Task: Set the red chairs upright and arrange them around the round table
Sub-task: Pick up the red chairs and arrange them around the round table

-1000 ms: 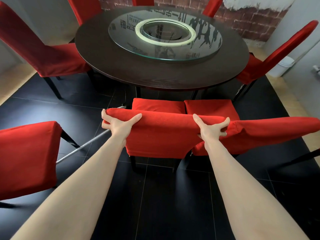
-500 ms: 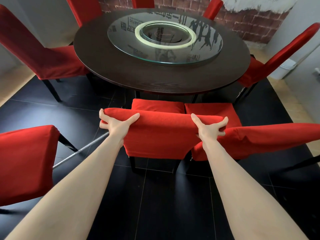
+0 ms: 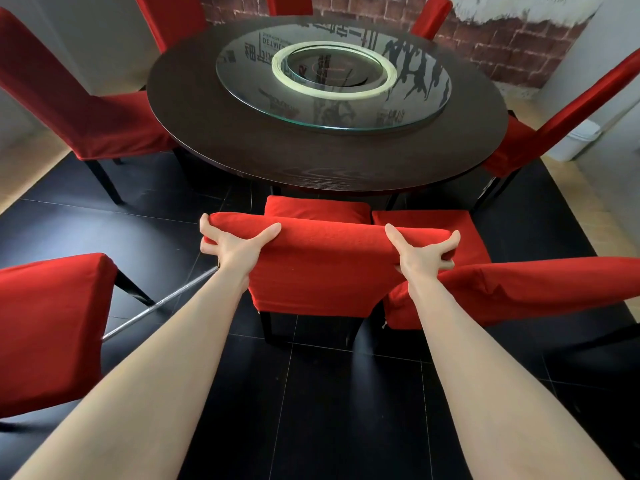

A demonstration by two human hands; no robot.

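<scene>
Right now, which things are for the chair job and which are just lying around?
For the job: red cloth-covered chair held by left hand and right hand; red chair beside it; red chair at lower left; round dark wooden table.
Just lying about: thin metal rod; white bin; round glass turntable.
</scene>
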